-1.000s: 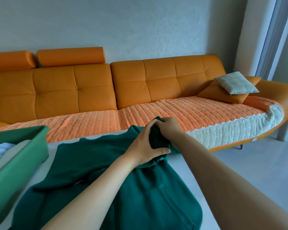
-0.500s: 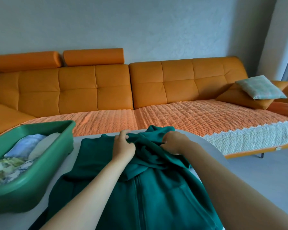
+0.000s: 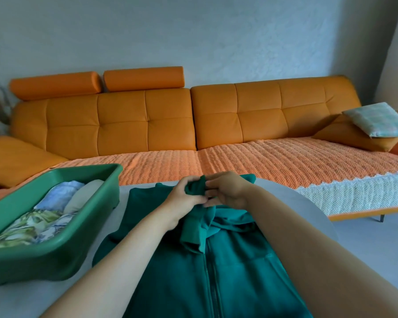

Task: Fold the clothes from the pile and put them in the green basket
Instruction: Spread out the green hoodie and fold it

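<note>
Nearest me, the green jacket (image 3: 216, 283) lay flat on the pale grey table (image 3: 292, 198). Its zip ran up the middle between my forearms, the cloth was soft and matte, and the near end ran out of the frame. A strip of bare tabletop separated its left edge from the green basket (image 3: 44, 260). To the right the table's rounded edge curved away, with open grey floor (image 3: 365, 237) past it. At the jacket's far end, my left hand (image 3: 184, 196) had its fingers curled tight round a bunched wad of the cloth. My right hand (image 3: 230, 191) pinched the same wad from the other side, so the fingertips of both nearly met. A crumpled fold hung from that bunch back toward me; I could not tell whether it was a sleeve or a hood. The basket was smooth plastic with a thick rolled rim, and it sat on the table's left part, close beside the jacket without touching it. It held folded clothes (image 3: 44, 216) in pale blue, cream and a leafy print. Just beyond the table's far edge stood a long orange sofa (image 3: 147, 125) with tufted, leathery backs. A knitted orange cover (image 3: 262, 161) with a white lacy border was spread over its seat, and two cushions (image 3: 375, 119) were stacked at its right end. A rough pale wall (image 3: 193, 37) stood behind it.
</note>
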